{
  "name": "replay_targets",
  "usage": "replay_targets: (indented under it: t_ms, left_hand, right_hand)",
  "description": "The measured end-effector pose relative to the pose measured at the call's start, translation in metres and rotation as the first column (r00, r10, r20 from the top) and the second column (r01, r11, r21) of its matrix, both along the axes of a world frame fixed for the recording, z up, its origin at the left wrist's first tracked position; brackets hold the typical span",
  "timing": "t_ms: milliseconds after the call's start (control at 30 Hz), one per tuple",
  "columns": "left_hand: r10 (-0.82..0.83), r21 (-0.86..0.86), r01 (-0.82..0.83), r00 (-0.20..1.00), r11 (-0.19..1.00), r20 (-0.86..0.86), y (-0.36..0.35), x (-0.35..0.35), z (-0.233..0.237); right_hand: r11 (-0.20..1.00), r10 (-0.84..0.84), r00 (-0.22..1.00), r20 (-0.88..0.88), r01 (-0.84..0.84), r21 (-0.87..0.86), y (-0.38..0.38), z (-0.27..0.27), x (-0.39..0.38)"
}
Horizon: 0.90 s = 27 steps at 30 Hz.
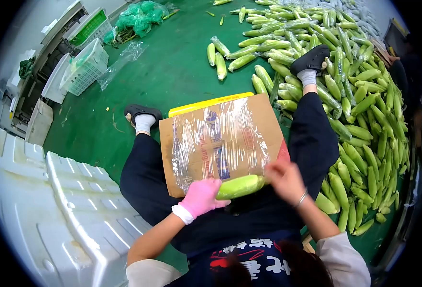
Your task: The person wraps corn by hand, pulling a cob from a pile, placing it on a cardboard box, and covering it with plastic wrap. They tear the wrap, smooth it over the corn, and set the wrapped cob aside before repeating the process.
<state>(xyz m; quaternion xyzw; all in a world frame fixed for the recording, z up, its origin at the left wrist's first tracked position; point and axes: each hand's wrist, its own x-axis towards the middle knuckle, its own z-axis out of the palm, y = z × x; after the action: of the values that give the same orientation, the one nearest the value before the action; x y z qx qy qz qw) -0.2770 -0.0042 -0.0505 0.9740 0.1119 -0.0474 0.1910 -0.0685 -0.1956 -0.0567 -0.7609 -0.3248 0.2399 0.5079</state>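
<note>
My left hand [202,197], in a pink glove with a white cuff, is closed around one end of a green ear of corn [241,187]. The ear lies sideways at the near edge of a cardboard box [268,119] between my legs. Clear plastic film [220,138] covers the box's top, creased and shiny. At the ear's right tip is my bare right hand [287,181], slightly blurred, fingers curled together. Whether those fingers pinch the film, the corn tip or something else is hidden.
A large heap of corn ears [364,124] covers the floor on the right, many wrapped in film. White foam boxes [86,205] stand at left. Farther back are a white basket [86,67], a green crate [89,26] and a green net bag [139,19].
</note>
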Motion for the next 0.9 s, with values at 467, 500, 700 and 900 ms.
replay_targets:
  t_ms: [467,500,700,900]
  left_hand:
    - [0.128,0.241,-0.241,0.905,0.94,0.406,0.067,0.042,-0.055]
    - [0.178,0.129,-0.233,0.925,0.964,0.337,0.064,0.043,-0.047]
    - [0.288,-0.501,-0.201,0.952,0.842,0.102,0.013,0.042,-0.021]
    - [0.089,-0.766,-0.604,0.769,-0.22,-0.633,-0.058,-0.001,-0.012]
  right_hand:
    - [0.323,0.946,0.314,0.085,-0.877,-0.355,0.245,-0.034,0.024]
    - [0.336,0.941,0.327,0.088,-0.871,-0.358,0.242,-0.035,0.029]
    - [0.064,0.993,0.1,-0.065,-0.905,-0.42,0.185,-0.025,0.026]
    - [0.351,0.891,0.195,0.411,-0.868,-0.35,0.144,-0.061,0.026]
